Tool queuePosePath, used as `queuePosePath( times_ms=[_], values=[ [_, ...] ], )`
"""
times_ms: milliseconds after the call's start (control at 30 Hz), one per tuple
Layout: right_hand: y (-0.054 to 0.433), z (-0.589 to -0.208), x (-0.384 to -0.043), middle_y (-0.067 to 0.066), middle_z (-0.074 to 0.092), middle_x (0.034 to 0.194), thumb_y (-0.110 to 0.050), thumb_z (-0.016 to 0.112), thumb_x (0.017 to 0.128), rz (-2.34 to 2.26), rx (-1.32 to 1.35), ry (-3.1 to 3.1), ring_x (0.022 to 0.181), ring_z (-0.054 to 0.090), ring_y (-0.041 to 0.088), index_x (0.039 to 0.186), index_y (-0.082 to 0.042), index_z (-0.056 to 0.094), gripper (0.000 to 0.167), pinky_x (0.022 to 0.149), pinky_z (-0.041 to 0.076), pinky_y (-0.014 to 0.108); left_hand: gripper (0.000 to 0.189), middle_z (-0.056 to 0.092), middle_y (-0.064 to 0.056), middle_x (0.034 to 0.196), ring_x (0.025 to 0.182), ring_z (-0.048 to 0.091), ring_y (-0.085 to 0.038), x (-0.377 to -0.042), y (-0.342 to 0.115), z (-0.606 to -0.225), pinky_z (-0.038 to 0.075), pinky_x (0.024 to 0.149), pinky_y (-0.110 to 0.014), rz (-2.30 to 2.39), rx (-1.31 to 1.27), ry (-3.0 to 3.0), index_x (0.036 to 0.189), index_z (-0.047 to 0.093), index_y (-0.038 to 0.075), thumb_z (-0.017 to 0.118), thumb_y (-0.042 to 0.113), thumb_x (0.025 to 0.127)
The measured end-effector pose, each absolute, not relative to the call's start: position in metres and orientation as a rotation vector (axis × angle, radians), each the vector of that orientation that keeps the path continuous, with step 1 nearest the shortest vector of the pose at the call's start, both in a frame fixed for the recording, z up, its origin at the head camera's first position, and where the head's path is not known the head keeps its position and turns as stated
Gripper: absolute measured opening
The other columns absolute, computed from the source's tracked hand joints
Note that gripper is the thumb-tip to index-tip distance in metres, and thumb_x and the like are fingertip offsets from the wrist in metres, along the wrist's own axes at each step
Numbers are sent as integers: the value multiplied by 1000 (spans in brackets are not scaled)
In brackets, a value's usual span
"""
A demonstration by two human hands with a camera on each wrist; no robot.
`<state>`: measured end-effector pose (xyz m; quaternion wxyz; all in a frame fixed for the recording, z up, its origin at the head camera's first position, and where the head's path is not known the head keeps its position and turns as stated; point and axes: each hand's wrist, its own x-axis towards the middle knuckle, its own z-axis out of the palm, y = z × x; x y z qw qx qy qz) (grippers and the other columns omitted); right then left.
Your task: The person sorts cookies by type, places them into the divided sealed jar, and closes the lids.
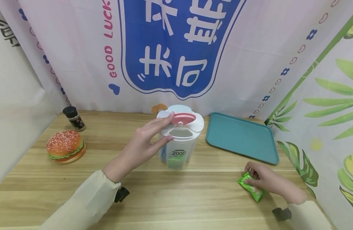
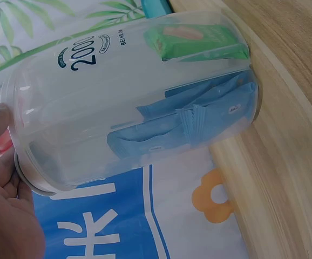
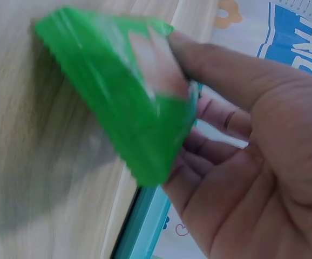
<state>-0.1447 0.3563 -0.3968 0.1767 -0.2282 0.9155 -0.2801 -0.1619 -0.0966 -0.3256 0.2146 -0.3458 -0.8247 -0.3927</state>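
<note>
A clear storage container (image 1: 180, 153) with a white lid (image 1: 199, 123) stands upright mid-table. Its pink flap (image 1: 183, 118) is raised over an opening. My left hand (image 1: 142, 140) holds the lid from the left, index fingertip at the flap and thumb at the opening's rim. In the left wrist view, blue packets (image 2: 188, 118) and a green packet (image 2: 199, 42) lie inside separate compartments. My right hand (image 1: 264, 179) pinches another green snack packet (image 1: 255, 191) between thumb and fingers, right of the container; the packet hangs close over the table in the right wrist view.
A teal tray (image 1: 241, 137) lies at the back right, beyond the right hand. At the left are a toy hamburger (image 1: 65, 145) and a black-capped seasoning jar (image 1: 74, 118). A printed curtain (image 1: 87, 57) hangs behind the wooden table (image 1: 176, 198).
</note>
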Motion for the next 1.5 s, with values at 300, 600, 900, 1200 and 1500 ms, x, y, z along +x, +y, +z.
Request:
queuePosePath(
  times_ms=[300,600,900,1200,1500],
  values=[
    [352,-392,-147,-7,46,77,-17,71,100,-937,-736,2497,65,42,-2,107,-5,58,19,54,40,23,73,65,-6,148,142,59,-29,-162,-97,-326,52,117,-46,-1087,-966,-2278,159,46,16,79,11,93],
    [325,-366,-154,-7,66,86,-15,69,101,-997,-847,2657,72,56,0,111,-16,70,10,55,51,22,73,65,-6,148,142,59,-30,-162,-97,-326,50,119,-48,-1092,-963,-2269,158,47,16,79,11,93],
    [275,-319,-162,7,74,107,0,65,101,-1205,-1069,2724,89,68,3,116,-7,72,18,69,63,22,73,65,-6,149,142,59,-30,-162,-97,-327,51,118,-48,-1099,-962,-2265,158,47,16,79,11,93],
    [238,-275,-169,-11,73,109,8,66,97,-1442,-1220,2711,80,72,4,117,1,70,21,66,63,20,71,65,-7,148,142,59,-31,-163,-96,-327,49,120,-48,-1122,-977,-2246,157,48,14,79,10,93],
    [197,-256,-176,-9,74,105,8,66,98,-1759,-1305,2670,85,73,5,114,10,66,16,75,65,20,72,65,-7,148,142,59,-30,-162,-97,-327,51,118,-47,-1124,-964,-2253,157,48,15,79,10,93]
  ],
)
